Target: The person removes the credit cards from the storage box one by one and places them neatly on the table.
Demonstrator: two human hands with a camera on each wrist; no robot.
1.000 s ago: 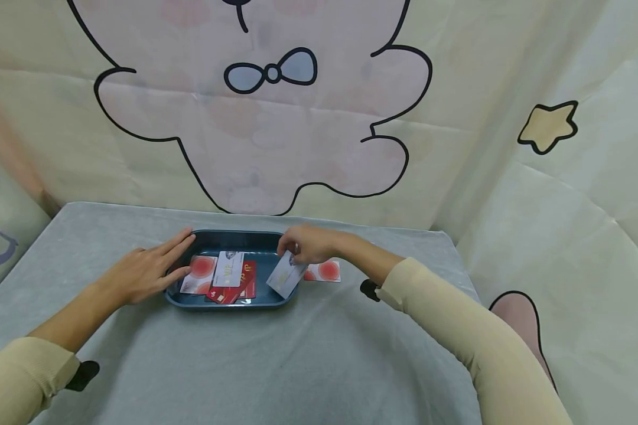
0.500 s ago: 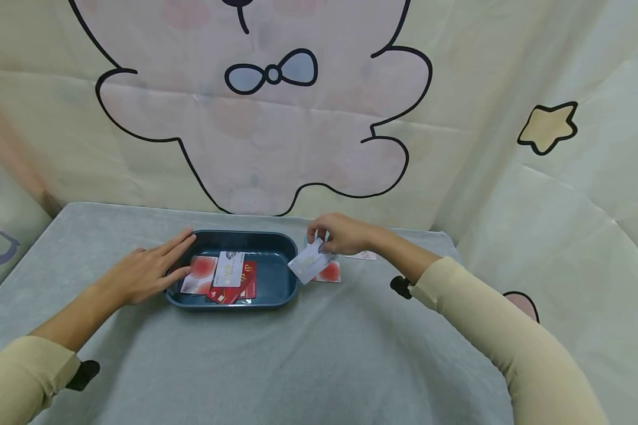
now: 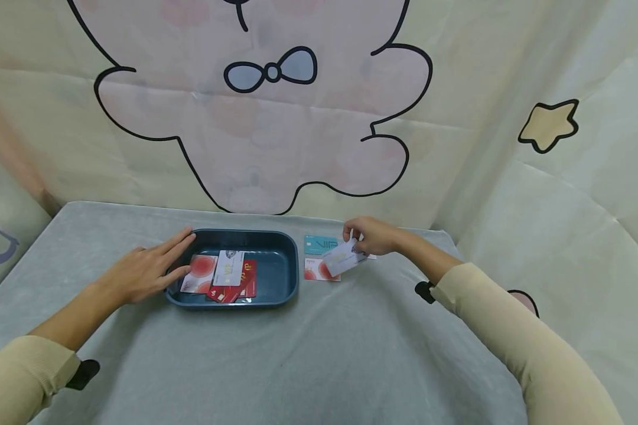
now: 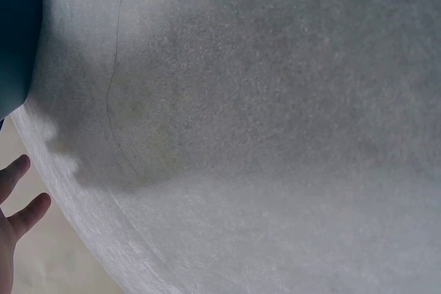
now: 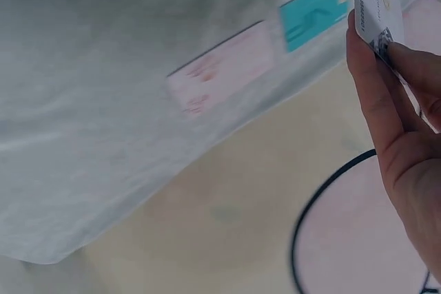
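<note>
My right hand [image 3: 373, 236] pinches a white card [image 3: 342, 260] by one end, between thumb and fingers. In the head view the card is tilted and overlaps a teal card [image 3: 318, 244] and a white card with red circles [image 3: 316, 269] on the table. A pale pink card [image 5: 224, 67] lies beside the teal one in the right wrist view; the right hand mostly hides it in the head view. My left hand [image 3: 146, 273] rests with straight fingers on the left rim of a dark blue tray [image 3: 277, 278].
Inside the tray's left half lie a white VIP card [image 3: 229, 268], a white card with a red circle [image 3: 199, 274] and overlapping red cards [image 3: 248, 280]. A grey cloth [image 3: 276, 366] covers the table, and a printed curtain [image 3: 457, 118] hangs behind it.
My right hand has carried the white card rightward from over the tray's right end to over the cards on the table, uncovering the teal card. The left hand has stayed put.
</note>
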